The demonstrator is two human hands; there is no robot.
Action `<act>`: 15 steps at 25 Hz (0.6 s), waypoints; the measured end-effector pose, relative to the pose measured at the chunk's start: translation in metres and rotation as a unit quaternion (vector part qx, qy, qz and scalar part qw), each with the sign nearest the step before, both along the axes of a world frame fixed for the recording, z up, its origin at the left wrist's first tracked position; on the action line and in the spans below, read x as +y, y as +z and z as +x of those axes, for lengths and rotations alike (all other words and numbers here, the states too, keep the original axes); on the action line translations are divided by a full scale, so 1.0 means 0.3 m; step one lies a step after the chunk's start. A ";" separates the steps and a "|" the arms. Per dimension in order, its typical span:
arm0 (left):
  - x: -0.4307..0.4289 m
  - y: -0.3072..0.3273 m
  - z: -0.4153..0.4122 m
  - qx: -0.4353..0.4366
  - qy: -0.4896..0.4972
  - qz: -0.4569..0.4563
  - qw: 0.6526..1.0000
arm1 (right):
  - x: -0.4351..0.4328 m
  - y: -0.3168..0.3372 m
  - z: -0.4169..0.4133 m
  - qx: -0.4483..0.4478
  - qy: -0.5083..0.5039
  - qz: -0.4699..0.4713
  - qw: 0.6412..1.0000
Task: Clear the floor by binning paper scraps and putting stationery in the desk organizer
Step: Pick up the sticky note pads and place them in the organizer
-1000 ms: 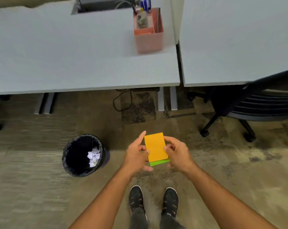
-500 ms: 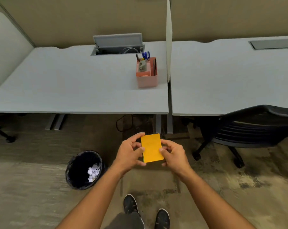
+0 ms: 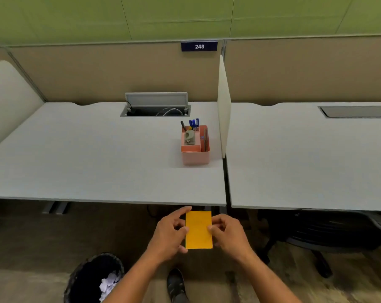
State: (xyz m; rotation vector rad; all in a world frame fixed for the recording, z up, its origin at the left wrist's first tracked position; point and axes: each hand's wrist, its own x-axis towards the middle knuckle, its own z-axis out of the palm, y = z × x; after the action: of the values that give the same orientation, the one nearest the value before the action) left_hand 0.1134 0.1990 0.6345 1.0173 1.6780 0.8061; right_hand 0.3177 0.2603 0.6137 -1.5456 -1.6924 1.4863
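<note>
An orange pad of paper (image 3: 198, 230), with a thin green edge showing along its left side, is held flat between both hands just below the desk's front edge. My left hand (image 3: 169, 235) grips its left side and my right hand (image 3: 227, 234) grips its right side. The pink desk organizer (image 3: 195, 157) stands on the grey desk (image 3: 86, 162) near the white divider, with blue pens, a dark pen and a grey stapler-like item in it. A black mesh bin (image 3: 80, 278) on the floor at lower left holds crumpled white paper scraps (image 3: 108, 285).
A white divider panel (image 3: 224, 106) separates the left desk from the right desk (image 3: 305, 158). An open cable hatch (image 3: 155, 104) sits at the desk's back. A black office chair (image 3: 325, 232) is tucked under the right desk. My shoe (image 3: 175, 283) shows on the carpet.
The view has tilted up from the floor to the desk and cubicle wall. Both hands have squared the pad so the green sheets no longer stick out below the orange ones.
</note>
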 end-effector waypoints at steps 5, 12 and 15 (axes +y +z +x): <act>0.241 0.032 -0.154 0.035 -0.045 0.002 0.998 | 0.237 0.076 -0.144 -0.027 -0.021 0.017 0.999; 0.673 0.085 -0.314 0.172 -0.059 0.069 0.981 | 0.584 0.142 -0.339 -0.075 -0.055 0.071 0.993; 0.858 0.105 -0.344 0.177 -0.054 0.109 0.977 | 0.756 0.169 -0.385 -0.069 -0.058 0.111 0.990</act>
State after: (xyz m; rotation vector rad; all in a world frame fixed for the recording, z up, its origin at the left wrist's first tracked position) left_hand 0.0103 0.4565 0.6659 1.4617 1.8388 0.7821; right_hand 0.2023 0.4872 0.6644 -1.6245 -1.7446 1.1146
